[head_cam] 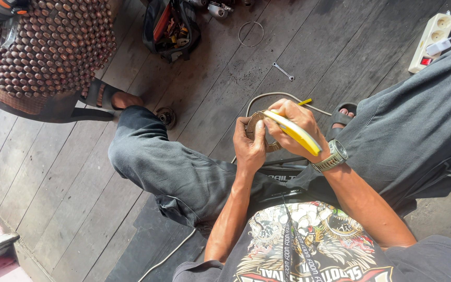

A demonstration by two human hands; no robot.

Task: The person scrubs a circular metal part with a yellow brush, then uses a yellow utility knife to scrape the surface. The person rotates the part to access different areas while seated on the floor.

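1. Two hands meet in the middle of the frame, above the person's lap. The left hand (250, 143) is clenched around a small round brownish part (255, 125), with the thumb on top, so the part stays steady and faces upward
2. The right hand (294, 125) grasps a yellow-handled tool (294, 131) in a closed grip. The handle lies along the hand toward the wristwatch (333, 156), and the tip goes to the part; I cannot tell exactly where it touches
3. Both forearms come close together, probably to give firm support for fine work
4. On the wooden floor (69, 172), upper middle, lie a small wrench (283, 71) and a thin wire ring (250, 33), near enough to reach
5. An open tool bag (171, 26) stands at the top of the frame, and a white power strip (431, 35) lies at the upper right, well apart from the hands
6. A light cable (280, 95) curves on the floor just behind the hands
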